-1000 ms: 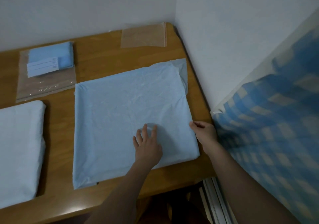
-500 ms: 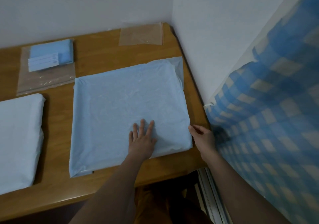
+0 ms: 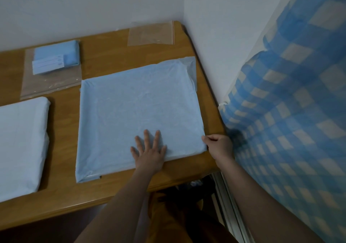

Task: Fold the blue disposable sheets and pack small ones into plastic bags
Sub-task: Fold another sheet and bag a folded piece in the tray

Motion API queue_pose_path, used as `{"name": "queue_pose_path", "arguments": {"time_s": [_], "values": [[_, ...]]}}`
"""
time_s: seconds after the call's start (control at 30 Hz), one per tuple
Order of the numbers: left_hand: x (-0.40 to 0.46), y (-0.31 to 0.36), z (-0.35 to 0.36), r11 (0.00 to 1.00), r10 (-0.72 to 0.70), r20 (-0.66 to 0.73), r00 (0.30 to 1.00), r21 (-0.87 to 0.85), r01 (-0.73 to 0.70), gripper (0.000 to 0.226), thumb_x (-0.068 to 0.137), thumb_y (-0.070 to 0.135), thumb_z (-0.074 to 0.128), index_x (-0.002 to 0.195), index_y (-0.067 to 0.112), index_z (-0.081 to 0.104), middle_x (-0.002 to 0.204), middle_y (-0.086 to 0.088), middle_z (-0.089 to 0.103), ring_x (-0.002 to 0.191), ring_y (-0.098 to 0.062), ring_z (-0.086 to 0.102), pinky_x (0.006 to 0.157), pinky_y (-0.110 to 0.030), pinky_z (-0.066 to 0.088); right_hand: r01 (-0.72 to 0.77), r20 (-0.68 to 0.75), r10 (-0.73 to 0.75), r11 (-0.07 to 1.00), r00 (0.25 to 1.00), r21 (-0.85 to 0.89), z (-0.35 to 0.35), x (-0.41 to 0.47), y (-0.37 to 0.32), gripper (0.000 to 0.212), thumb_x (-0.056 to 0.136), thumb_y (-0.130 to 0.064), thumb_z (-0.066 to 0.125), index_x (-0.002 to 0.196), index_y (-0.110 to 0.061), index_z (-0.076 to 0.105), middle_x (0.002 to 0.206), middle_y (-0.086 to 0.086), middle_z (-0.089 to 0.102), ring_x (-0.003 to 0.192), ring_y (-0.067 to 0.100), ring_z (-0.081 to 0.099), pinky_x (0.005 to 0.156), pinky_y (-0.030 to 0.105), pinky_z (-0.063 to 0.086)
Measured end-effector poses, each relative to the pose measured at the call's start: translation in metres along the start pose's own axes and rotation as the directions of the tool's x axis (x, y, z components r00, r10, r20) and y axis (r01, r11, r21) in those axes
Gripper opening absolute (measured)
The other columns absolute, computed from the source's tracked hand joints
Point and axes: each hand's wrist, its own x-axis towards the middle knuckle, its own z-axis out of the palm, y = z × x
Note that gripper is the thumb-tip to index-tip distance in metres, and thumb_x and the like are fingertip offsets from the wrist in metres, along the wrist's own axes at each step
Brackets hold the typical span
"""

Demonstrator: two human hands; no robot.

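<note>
Wooden table (image 3: 116,55) — blue-checked cloth (image 3: 290,111) beside

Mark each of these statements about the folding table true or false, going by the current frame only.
1. The left hand lies flat with spread fingers on the blue sheet. True.
2. The right hand rests on the empty bag. False: it grips the sheet's near right corner.
3. A small folded sheet lies on a plastic bag at the back left. True.
4. The empty bag lies by the table's near edge. False: it lies at the far right corner.
</note>
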Motion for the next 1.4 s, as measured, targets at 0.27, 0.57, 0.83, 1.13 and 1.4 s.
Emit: {"name": "queue_pose_path", "arguments": {"time_s": [0.27,0.57,0.83,1.13,1.4], "values": [[-0.001,0.001,0.001,1.0,-0.015,0.014,1.0,-0.006,0.015,0.063,0.1,0.055,0.016,0.144,0.042,-0.027,0.152,-0.002,-0.038,0.14,-0.036,-0.031,0.112,-0.058,-0.014,0.119,-0.05,-0.12,0.993,0.991,-0.024,0.004,-0.022,-0.002,0.013,0.092,-0.039,0.061,0.092,-0.026,0.061,0.085,-0.017,0.061,0.078,0.0,0.057,0.055,0.015,0.04],[0.009,-0.008,-0.009,0.982,0.023,0.095,0.995,-0.187,-0.004,0.062,0.093,0.069,0.018,0.147,0.051,-0.008,0.156,0.007,-0.03,0.141,-0.028,-0.031,0.112,-0.053,-0.017,-0.033,-0.269,-0.018,0.982,0.963,-0.184,0.013,-0.038,0.006,0.015,0.091,-0.034,0.064,0.095,-0.021,0.071,0.093,-0.004,0.069,0.071,0.01,0.056,0.057,0.024,0.041],[0.001,-0.033,-0.028,0.891,0.075,-0.086,0.993,-0.441,-0.105,0.047,0.101,0.039,0.04,0.144,0.022,0.039,0.159,-0.005,0.016,0.145,-0.026,0.015,0.117,-0.043,0.017,0.085,-0.499,-0.162,0.981,0.851,-0.173,0.034,-0.073,-0.021,0.013,0.089,-0.017,0.063,0.101,-0.021,0.062,0.102,-0.001,0.064,0.076,0.009,0.056,0.057,0.016,0.035],[-0.035,-0.137,-0.056,0.933,-0.261,-0.325,0.909,-0.327,0.151,0.046,0.089,0.017,0.052,0.134,0.013,0.042,0.144,-0.013,0.028,0.131,-0.034,0.025,0.108,-0.048,0.023,0.269,0.023,-0.276,0.912,0.961,-0.31,0.113,-0.11,-0.035,0.015,0.092,-0.011,0.058,0.104,-0.02,0.063,0.11,0.0,0.049,0.11,0.019,0.048,0.086,0.026,0.042],[-0.043,-0.213,-0.063,0.77,-0.426,-0.098,0.899,-0.561,0.304,0.035,0.092,0.023,0.052,0.119,0.003,0.044,0.122,-0.015,0.042,0.109,-0.033,0.047,0.086,-0.043,0.046,0.348,0.181,-0.308,0.67,0.934,-0.656,0.182,-0.13,-0.038,0.016,0.094,-0.037,0.05,0.092,-0.029,0.064,0.1,-0.005,0.055,0.104,0.019,0.05,0.095,0.04,0.034]]}}
